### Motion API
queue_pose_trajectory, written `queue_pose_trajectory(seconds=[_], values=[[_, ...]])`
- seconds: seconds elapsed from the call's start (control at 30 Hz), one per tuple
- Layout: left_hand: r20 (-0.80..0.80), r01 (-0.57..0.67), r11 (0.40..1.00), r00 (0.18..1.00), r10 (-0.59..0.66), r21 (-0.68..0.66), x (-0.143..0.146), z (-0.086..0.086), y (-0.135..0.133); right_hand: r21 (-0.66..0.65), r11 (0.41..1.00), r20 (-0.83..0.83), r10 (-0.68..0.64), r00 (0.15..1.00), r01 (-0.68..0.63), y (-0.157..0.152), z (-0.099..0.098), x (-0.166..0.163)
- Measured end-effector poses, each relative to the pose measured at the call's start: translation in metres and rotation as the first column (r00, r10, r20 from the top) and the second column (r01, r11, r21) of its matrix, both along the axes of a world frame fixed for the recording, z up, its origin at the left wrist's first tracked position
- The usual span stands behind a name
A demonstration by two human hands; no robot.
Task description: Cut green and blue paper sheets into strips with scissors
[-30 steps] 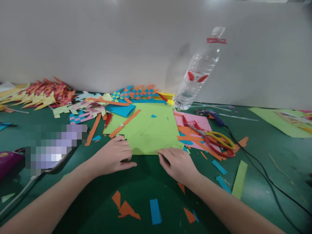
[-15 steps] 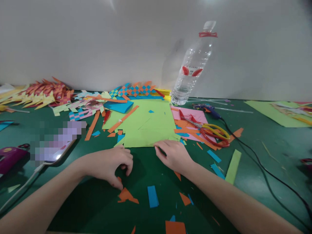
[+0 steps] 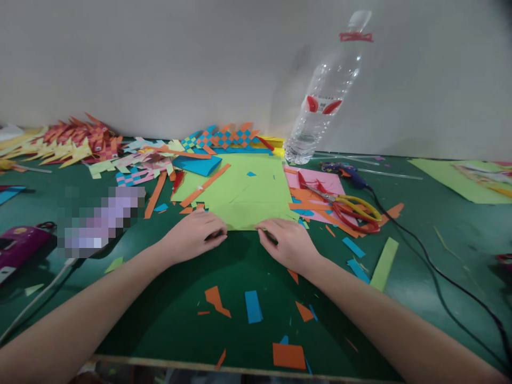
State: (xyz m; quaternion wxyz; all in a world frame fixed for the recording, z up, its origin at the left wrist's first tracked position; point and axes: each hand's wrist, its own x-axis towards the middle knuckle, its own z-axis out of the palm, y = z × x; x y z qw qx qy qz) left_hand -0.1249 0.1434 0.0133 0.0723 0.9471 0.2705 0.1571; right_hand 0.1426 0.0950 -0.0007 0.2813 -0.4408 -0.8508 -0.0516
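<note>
Green paper (image 3: 256, 186) lies flat mid-worktop (image 3: 172, 320), the centre of the dial here, with 6 o'clock toward the person. Nearest, between 5 and 6 o'clock, is an orange rectangle (image 3: 288, 356); beyond it, at 6 o'clock, a blue strip (image 3: 253, 306).

At roughly 8 and 5 o'clock, the left hand (image 3: 196, 234) and right hand (image 3: 292, 242) meet the paper's near edge. Each grip is narrow, thumb and fingertips drawn close; whether the edge is pinched between them is too small to tell. The paper should be light and fairly limp, easy to crease or tear and apt to slide on the smooth surface. Its near edge, taken lightly with both hands set apart, seems the best hold, since that spreads the pull. A faint line crosses it above the fingers; one cannot tell whether it marks a fold or a second layer.

Around 3 o'clock, scissors (image 3: 352, 210) lie partly over a pink sheet (image 3: 336, 184). An orange strip (image 3: 206, 185) rests diagonally across the paper's 10 o'clock side. Further off are a glue gun (image 3: 347, 175) between 2 and 3, a clear bottle (image 3: 316, 114) leaning near 1, and a woven orange-and-blue piece (image 3: 226, 137) at 11.
</note>
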Motion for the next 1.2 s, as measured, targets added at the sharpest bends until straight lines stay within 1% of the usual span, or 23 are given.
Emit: queue_pose_trajectory(seconds=[0.07, 0.13, 0.23, 0.3, 0.4, 0.5, 0.6, 0.67, 0.73, 0.87, 0.97, 1.1, 1.2], values=[[0.008, -0.018, 0.995, 1.000, 0.017, 0.099, 0.002, -0.002, -0.002, 0.008, 1.000, 0.001, -0.001, 1.000, 0.001, 0.001, 0.002, -0.001], [0.012, -0.080, 0.986, 0.997, 0.079, 0.149, 0.002, -0.004, -0.003, 0.030, 0.999, 0.011, -0.019, 1.000, 0.018, 0.002, 0.003, -0.001], [0.020, -0.206, 0.964, 0.978, 0.206, 0.170, -0.001, -0.010, 0.000, 0.036, 0.997, 0.031, -0.072, 0.997, 0.071, 0.004, -0.001, 0.001], [0.007, -0.243, 0.956, 0.969, 0.245, 0.166, -0.004, -0.015, 0.004, 0.006, 0.994, 0.048, -0.113, 0.992, 0.113, 0.004, -0.004, 0.002], [-0.034, -0.226, 0.966, 0.972, 0.231, 0.125, -0.008, -0.017, 0.009, -0.047, 0.988, 0.079, -0.145, 0.986, 0.149, 0.003, -0.008, 0.002], [-0.031, -0.218, 0.971, 0.975, 0.222, 0.098, -0.009, -0.015, 0.010, -0.083, 0.989, 0.080, -0.118, 0.990, 0.124, 0.001, -0.006, 0.001], [0.004, -0.162, 0.980, 0.987, 0.162, 0.113, -0.009, -0.011, 0.010, -0.105, 0.990, 0.055, -0.086, 0.995, 0.091, 0.000, -0.003, 0.001], [0.031, -0.120, 0.984, 0.993, 0.117, 0.129, -0.010, -0.009, 0.011, -0.110, 0.991, 0.038, -0.073, 0.997, 0.077, 0.000, -0.002, 0.001], [0.048, -0.109, 0.986, 0.993, 0.104, 0.129, -0.010, -0.007, 0.011, -0.110, 0.992, 0.028, -0.061, 0.998, 0.064, 0.001, -0.002, 0.002], [0.024, -0.104, 0.992, 0.994, 0.102, 0.074, -0.010, -0.009, 0.010, -0.111, 0.993, 0.017, -0.045, 0.999, 0.047, 0.004, -0.003, 0.004], [0.004, -0.096, 0.995, 0.995, 0.096, 0.025, -0.010, -0.011, 0.011, -0.102, 0.995, -0.004, -0.008, 1.000, 0.008, 0.006, -0.002, 0.005], [0.064, -0.061, 0.998, 0.996, 0.063, -0.023, -0.013, -0.013, 0.018, -0.084, 0.996, -0.033, -0.004, 0.999, 0.001, 0.007, -0.001, 0.005], [0.139, -0.063, 0.998, 0.988, 0.063, -0.006, -0.015, -0.013, 0.022, -0.098, 0.995, -0.039, -0.033, 0.999, 0.029, 0.006, 0.000, 0.005]])
